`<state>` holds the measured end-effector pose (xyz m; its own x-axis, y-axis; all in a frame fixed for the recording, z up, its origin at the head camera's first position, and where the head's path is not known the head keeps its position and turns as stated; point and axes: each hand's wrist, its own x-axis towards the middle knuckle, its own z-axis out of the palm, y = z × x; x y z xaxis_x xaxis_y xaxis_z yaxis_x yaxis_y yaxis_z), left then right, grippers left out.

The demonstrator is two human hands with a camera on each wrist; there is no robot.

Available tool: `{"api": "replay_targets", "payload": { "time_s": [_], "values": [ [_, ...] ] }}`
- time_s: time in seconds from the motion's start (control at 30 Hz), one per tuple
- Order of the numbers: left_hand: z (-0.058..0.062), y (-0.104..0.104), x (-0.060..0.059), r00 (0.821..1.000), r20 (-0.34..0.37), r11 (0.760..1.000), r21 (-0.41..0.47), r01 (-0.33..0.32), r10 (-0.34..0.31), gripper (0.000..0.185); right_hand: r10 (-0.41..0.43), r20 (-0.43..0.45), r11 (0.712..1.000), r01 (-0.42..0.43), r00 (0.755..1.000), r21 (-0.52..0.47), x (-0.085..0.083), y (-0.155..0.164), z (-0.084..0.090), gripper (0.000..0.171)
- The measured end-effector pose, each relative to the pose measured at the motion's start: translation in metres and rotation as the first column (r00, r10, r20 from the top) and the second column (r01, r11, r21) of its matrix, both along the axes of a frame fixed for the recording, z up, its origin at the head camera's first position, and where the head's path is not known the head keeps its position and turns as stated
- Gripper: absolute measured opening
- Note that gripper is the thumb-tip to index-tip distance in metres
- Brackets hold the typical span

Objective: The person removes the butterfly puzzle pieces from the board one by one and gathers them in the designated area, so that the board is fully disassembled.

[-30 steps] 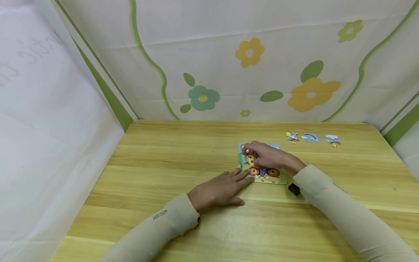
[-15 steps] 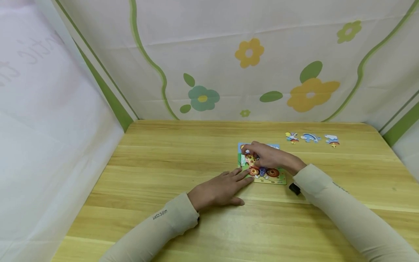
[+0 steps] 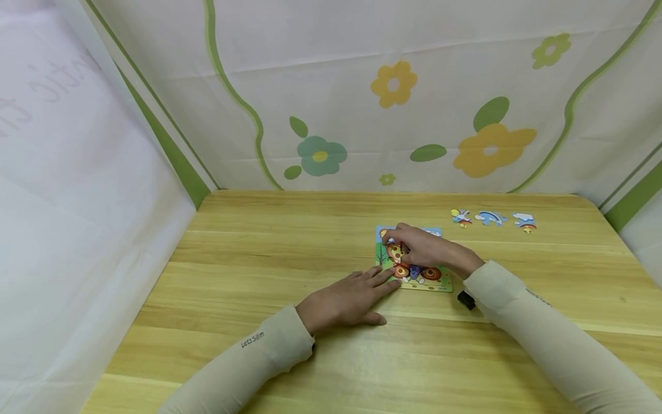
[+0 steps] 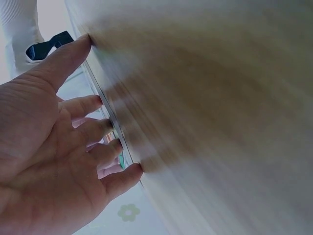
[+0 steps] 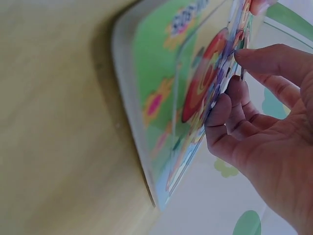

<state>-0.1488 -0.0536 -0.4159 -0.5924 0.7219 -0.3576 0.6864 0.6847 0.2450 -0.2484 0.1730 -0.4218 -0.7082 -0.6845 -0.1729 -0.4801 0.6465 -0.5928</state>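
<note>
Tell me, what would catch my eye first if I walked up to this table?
Probably the bright puzzle board near the middle of the wooden table, with the right hand pressing a butterfly piece into it. The left hand lies flat, fingertips at the board's near left corner. Three loose pieces sit in a row at the far right.

Play or recording booth: flower-print fabric walls [image 3: 393, 115] (three sides) enclosing wooden table [image 3: 289, 253].

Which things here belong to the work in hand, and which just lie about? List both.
In hand:
- puzzle board, on the wooden table
- butterfly piece, part lifted by the right hand
- left hand, flat at the board's corner

Lying about:
- three loose puzzle pieces, far right
- small black object under the right wrist
</note>
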Motion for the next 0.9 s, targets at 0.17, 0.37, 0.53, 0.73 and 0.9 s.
{"api": "replay_targets", "payload": {
  "time_s": [0.17,0.37,0.53,0.73,0.9],
  "values": [
    [-0.0004,-0.0003,0.0002,1.0,-0.001,1.0,0.003,0.001,-0.001,0.077,-0.004,-0.013,1.0,0.004,1.0,-0.001,0.0002,0.0,-0.0009,0.047],
    [-0.0002,0.0003,0.0003,1.0,0.004,1.0,0.008,-0.004,0.004,0.078,-0.001,-0.034,1.0,0.001,0.999,0.0,0.0003,-0.0004,-0.0016,0.046],
    [-0.0005,0.0005,0.0004,1.0,0.007,1.0,0.007,-0.005,0.005,0.078,0.001,-0.037,1.0,-0.001,0.999,-0.009,0.0007,-0.0002,-0.0017,0.046],
    [-0.0016,0.0005,-0.0003,1.0,0.005,1.0,0.007,-0.007,0.007,0.078,-0.015,-0.033,0.999,0.014,0.999,-0.031,-0.0003,0.0011,-0.0031,0.046],
    [-0.0016,-0.0004,-0.0001,1.0,0.011,1.0,0.006,-0.008,0.008,0.078,-0.036,-0.047,0.998,0.033,0.998,-0.054,-0.0009,0.005,-0.0024,0.044]
  ]
}}
